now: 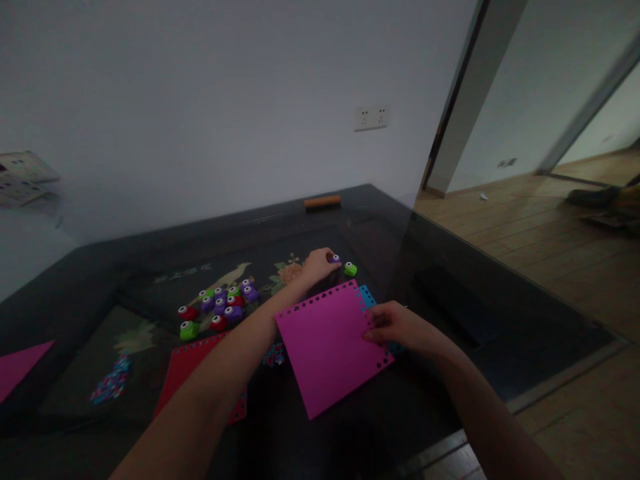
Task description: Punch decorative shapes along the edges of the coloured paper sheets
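On the dark tabletop (450,300), the right hand (395,328) pinches the right edge of a pink paper sheet (327,347) lying nearest. Farther back, the left hand (317,264) grips a purple punch (335,259), just beside a green punch (351,269).

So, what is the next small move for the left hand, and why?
Probably lift the purple punch: the left hand touches it, while the right hand holds the pink sheet, whose edges carry punched holes.

Dark table (450,293), scattered craft punches (220,303), red sheet (193,377)
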A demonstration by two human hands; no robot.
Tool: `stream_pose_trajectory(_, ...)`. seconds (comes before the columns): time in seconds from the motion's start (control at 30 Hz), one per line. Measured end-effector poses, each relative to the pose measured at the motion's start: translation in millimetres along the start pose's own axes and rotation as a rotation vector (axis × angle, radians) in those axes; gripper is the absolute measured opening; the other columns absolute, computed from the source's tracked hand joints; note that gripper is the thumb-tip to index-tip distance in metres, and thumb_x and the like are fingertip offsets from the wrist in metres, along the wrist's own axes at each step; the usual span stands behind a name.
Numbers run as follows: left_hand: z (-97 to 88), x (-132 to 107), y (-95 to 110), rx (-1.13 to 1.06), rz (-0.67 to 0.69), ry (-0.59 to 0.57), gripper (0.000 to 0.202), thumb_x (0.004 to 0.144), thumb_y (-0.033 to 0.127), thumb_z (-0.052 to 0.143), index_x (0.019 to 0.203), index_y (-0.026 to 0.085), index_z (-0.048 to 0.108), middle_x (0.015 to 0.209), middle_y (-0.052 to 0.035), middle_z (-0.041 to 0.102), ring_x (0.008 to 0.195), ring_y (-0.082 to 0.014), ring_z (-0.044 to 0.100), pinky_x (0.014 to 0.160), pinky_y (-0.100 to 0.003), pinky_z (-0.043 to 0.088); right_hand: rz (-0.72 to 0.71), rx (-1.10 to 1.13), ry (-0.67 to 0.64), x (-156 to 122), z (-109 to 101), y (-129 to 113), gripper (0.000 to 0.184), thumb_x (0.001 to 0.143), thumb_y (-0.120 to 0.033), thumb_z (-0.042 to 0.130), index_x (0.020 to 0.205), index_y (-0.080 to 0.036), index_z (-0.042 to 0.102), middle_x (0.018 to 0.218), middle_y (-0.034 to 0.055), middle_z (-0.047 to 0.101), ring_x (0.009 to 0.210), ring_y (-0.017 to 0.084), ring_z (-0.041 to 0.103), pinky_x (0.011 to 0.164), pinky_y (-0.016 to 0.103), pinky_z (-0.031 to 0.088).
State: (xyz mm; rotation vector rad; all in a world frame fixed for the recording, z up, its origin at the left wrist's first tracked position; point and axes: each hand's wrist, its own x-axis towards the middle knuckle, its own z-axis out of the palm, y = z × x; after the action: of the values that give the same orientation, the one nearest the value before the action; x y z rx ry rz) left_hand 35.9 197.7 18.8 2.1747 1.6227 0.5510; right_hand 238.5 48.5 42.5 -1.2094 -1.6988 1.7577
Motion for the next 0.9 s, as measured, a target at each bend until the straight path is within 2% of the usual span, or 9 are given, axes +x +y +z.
stream_pose_trajectory(0.17, -21.9, -35, -9, -0.039, 0.067, 0.120, 0.031, 0.087, 0.030, 0.059, 0.113, 0.013, 0.059, 0.110, -0.0113, 0.064, 0.095, -0.0216, 0.062, 0.086, -0.039, 0.050, -0.012, -0.012, 0.043, -2, 0, -1, 0.021, 0.070, -0.033, 0.072, 0.069, -0.014, 0.064, 0.060, -0.0010, 0.057, 0.053, 0.010, 0.050, 0.051, 0.023, 0.037)
stream_pose_trajectory(0.27, -37.1, -79, -12, -0.065, 0.125, 0.123, 0.028, 0.086, 0.021, 0.054, 0.113, 0.016, 0.058, 0.104, -0.0091, 0.066, 0.089, -0.0212, 0.063, 0.084, -0.041, 0.051, -0.031, 0.020, 0.083, -1, 0, -1, 0.026, 0.069, -0.038, 0.073, 0.069, -0.013, 0.066, 0.058, -0.0013, 0.057, 0.052, 0.009, 0.048, 0.051, 0.023, 0.036)
stream_pose_trajectory(0.33, -42.4, -118, -8, -0.089, 0.188, 0.087, 0.029, 0.083, 0.016, 0.056, 0.111, 0.020, 0.060, 0.105, -0.0065, 0.067, 0.094, -0.0220, 0.063, 0.086, -0.042, 0.051, -0.038, 0.057, 0.131, -1, 0, -2, 0.029, 0.068, -0.041, 0.075, 0.067, -0.013, 0.066, 0.058, -0.0017, 0.056, 0.052, 0.009, 0.048, 0.051, 0.023, 0.036)
stream_pose_trajectory(0.4, -40.8, -159, 0, -0.108, 0.249, 0.047, 0.031, 0.080, 0.012, 0.057, 0.109, 0.024, 0.063, 0.111, -0.0043, 0.067, 0.103, -0.0220, 0.061, 0.093, -0.041, 0.049, -0.026, 0.105, 0.179, -1, 1, -3, 0.032, 0.065, -0.044, 0.076, 0.066, -0.014, 0.066, 0.058, -0.0018, 0.058, 0.051, 0.009, 0.049, 0.051, 0.023, 0.038)
stream_pose_trajectory(0.47, -32.4, -196, 9, -0.113, 0.279, 0.040, 0.037, 0.079, 0.008, 0.055, 0.113, 0.022, 0.062, 0.122, -0.0080, 0.062, 0.116, -0.0237, 0.055, 0.099, -0.042, 0.046, -0.003, 0.185, 0.213, -1, 2, -5, 0.033, 0.062, -0.045, 0.078, 0.068, -0.015, 0.067, 0.059, -0.0010, 0.062, 0.051, 0.010, 0.053, 0.051, 0.024, 0.041)
stream_pose_trajectory(0.57, -15.0, -231, 18, -0.038, 0.341, 0.047, 0.042, 0.081, 0.007, 0.054, 0.122, 0.016, 0.056, 0.126, -0.0135, 0.058, 0.118, -0.0248, 0.053, 0.099, -0.041, 0.048, -0.029, 0.330, 0.305, 0, 2, -5, 0.033, 0.058, -0.042, 0.083, 0.074, -0.017, 0.068, 0.063, 0.0004, 0.067, 0.052, 0.012, 0.059, 0.052, 0.025, 0.047)
stream_pose_trajectory(0.63, -6.2, -241, 19, 0.050, 0.392, 0.062, 0.039, 0.083, 0.010, 0.055, 0.121, 0.014, 0.055, 0.124, -0.0143, 0.059, 0.117, -0.0261, 0.054, 0.098, -0.043, 0.049, -0.097, 0.401, 0.417, 3, 0, -4, 0.035, 0.054, -0.039, 0.085, 0.076, -0.018, 0.069, 0.064, 0.0004, 0.068, 0.053, 0.013, 0.061, 0.053, 0.025, 0.050)
stream_pose_trajectory(0.73, 0.3, -244, 17, 0.138, 0.458, 0.085, 0.038, 0.084, 0.013, 0.055, 0.122, 0.014, 0.055, 0.130, -0.0141, 0.057, 0.123, -0.0273, 0.051, 0.102, -0.044, 0.047, -0.192, 0.459, 0.570, 7, -5, 1, 0.037, 0.052, -0.035, 0.087, 0.080, -0.021, 0.069, 0.067, -0.0004, 0.070, 0.054, 0.012, 0.062, 0.055, 0.023, 0.052)
stream_pose_trajectory(0.9, 3.8, -243, 11, 0.195, 0.517, 0.068, 0.040, 0.089, 0.019, 0.051, 0.129, 0.016, 0.051, 0.138, -0.0135, 0.052, 0.129, -0.0259, 0.047, 0.105, -0.043, 0.044, -0.234, 0.503, 0.703, 12, -13, 8, 0.036, 0.050, -0.031, 0.089, 0.080, -0.021, 0.070, 0.071, -0.0012, 0.071, 0.057, 0.010, 0.064, 0.057, 0.020, 0.054)
